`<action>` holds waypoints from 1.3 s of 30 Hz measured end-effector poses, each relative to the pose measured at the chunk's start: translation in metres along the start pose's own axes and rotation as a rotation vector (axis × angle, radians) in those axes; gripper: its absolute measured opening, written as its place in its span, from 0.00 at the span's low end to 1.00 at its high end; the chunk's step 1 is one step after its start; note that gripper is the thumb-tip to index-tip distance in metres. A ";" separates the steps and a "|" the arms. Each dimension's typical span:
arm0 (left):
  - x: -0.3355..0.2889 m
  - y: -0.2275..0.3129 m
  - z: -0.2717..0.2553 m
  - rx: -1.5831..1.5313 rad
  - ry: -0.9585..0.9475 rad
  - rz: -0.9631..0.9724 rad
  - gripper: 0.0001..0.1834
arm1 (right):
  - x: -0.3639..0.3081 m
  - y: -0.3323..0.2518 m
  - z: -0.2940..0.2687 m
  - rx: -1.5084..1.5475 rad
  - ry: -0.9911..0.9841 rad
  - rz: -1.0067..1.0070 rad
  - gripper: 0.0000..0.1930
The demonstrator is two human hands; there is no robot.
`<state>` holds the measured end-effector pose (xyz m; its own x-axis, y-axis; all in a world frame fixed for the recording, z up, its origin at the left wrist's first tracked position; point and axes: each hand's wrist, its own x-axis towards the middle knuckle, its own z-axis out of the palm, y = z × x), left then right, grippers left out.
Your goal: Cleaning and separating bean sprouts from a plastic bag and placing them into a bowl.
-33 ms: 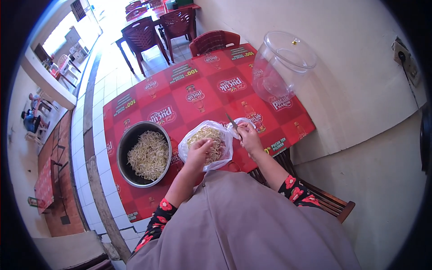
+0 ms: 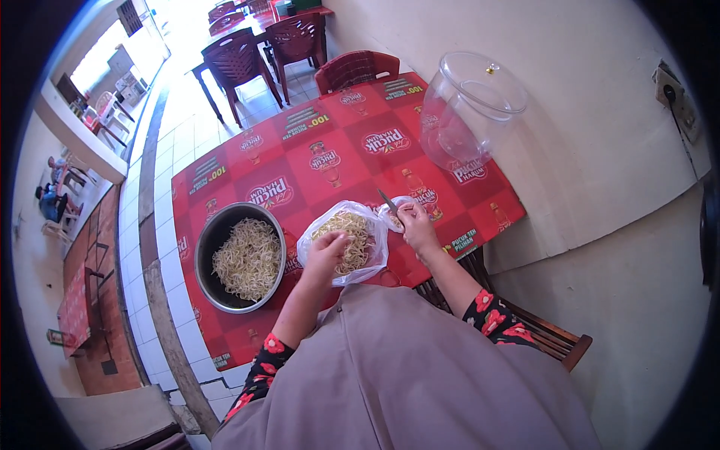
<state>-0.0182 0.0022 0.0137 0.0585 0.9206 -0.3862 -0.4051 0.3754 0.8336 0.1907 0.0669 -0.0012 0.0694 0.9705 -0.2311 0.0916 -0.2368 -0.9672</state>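
A wide metal pot [image 2: 203, 271] holding a heap of pale bean sprouts [image 2: 246, 261] stands on the left of the red table. To its right lies an opened white plastic bag [image 2: 381, 253] with more bean sprouts [image 2: 355, 238] inside. Over the bag's left side is my left hand [image 2: 325, 250], its fingertips pinched together; whatever may be between them is too small to make out. My right hand [image 2: 418, 229] grips a small knife [image 2: 387, 200], the blade pointing away and to the left. Beside that hand sits a smaller white plastic bag [image 2: 391, 217], partly covered, its contents unclear.
A large clear plastic jar [image 2: 457, 135] stands at the table's far right, near the wall. The red patterned cover [image 2: 300, 165] spreads over the table [image 2: 352, 127]. A dark red chair [image 2: 356, 71] touches the far edge. Two people sit far off at the left.
My left hand has shifted slightly away from me and to the left. My right hand has moved a little to the right with the knife.
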 end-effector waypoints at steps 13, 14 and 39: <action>-0.056 0.028 -0.180 1.185 0.879 0.274 0.11 | 0.031 0.008 -0.022 -0.178 -0.053 -0.020 0.17; -0.057 0.029 -0.185 1.312 0.888 0.217 0.10 | 0.026 0.003 -0.022 -0.062 -0.069 0.022 0.17; 0.052 -0.007 -0.046 1.709 0.203 0.196 0.10 | -0.034 -0.014 -0.011 0.053 -0.325 0.230 0.17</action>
<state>-0.0543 0.0424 -0.0299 -0.0302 0.9860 -0.1642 0.9626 0.0730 0.2608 0.1983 0.0366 0.0216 -0.2366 0.8583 -0.4554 0.0582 -0.4553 -0.8884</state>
